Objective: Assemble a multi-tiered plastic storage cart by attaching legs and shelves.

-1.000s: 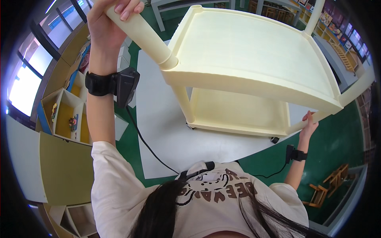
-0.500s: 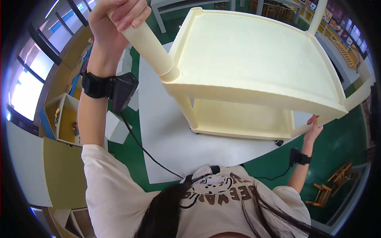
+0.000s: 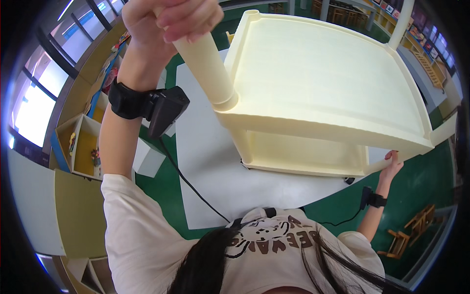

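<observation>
1. While my left hand (image 3: 185,19) clamps the cream cylindrical plastic post (image 3: 209,73), load axially.
2. Right hand (image 3: 392,169), around a lower matching post (image 3: 377,167): brace the cream plastic cart (image 3: 328,73) on the white bench (image 3: 210,147).

Left grip (image 3: 171,20) curls high, right grip (image 3: 392,167) lower.

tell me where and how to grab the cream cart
Best, I'd judge: left hand from the left, wrapped around the left post above the upper shelf; right hand from the right, on the right post below that shelf. Both posts look slim enough to wrap, while the shelf is broad with only a low rim.
</observation>
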